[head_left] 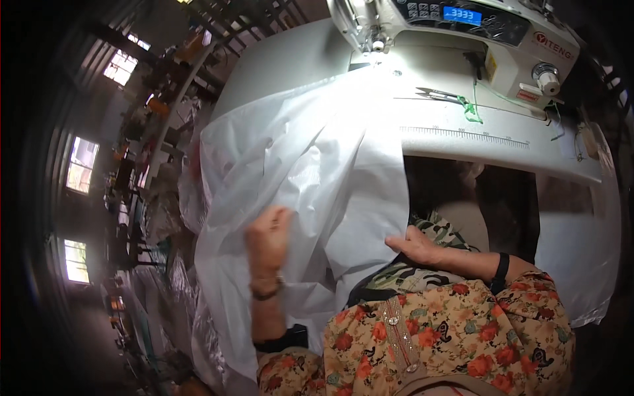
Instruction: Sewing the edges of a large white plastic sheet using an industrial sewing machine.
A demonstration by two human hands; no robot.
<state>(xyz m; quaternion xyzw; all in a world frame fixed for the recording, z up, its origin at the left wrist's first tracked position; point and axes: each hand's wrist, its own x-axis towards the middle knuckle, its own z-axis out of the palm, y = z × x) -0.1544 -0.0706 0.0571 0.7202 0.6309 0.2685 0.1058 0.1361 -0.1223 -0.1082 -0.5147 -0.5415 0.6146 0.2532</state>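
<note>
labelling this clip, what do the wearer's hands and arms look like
The left hand and right hand look ungloved. A dark bracelet circles the left wrist. The sleeves are tan with orange-red flowers, and each arm shows a black band.

The sheet (307, 171) is white, the blouse (456, 330) red-flowered tan.

i work in a sewing workshop, shown by the lit sewing machine (508, 39), white sheeting (297, 165) and snips (437, 94) before it, clutter (158, 104) to its left.
</note>
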